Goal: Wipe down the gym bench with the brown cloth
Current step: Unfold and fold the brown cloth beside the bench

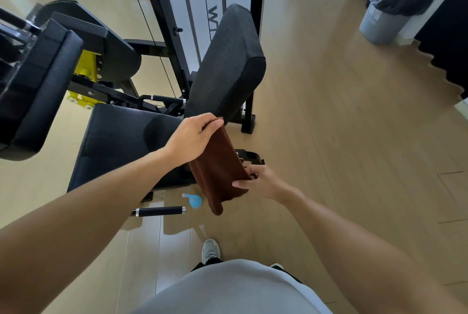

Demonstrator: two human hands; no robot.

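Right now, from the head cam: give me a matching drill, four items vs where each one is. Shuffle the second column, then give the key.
Items
1. brown cloth
2. blue spray bottle
3. grey bin
4. black backrest pad

Places
A. far right, by the wall
B. upright behind the seat
C. held between the left hand and the right hand
D. on the floor beside a black handle

Pairs: 1-C, 2-D, 3-A, 4-B

Folded terry cloth (217, 171): solid dark brown. Padded vinyl bench seat (121, 141) and backrest pad (225, 65): black, fine woven texture. Metal pivot bracket (87, 70): yellow. Lidded plastic bin (397, 1): grey, black liner. Plank floor (342, 111): light tan woodgrain.
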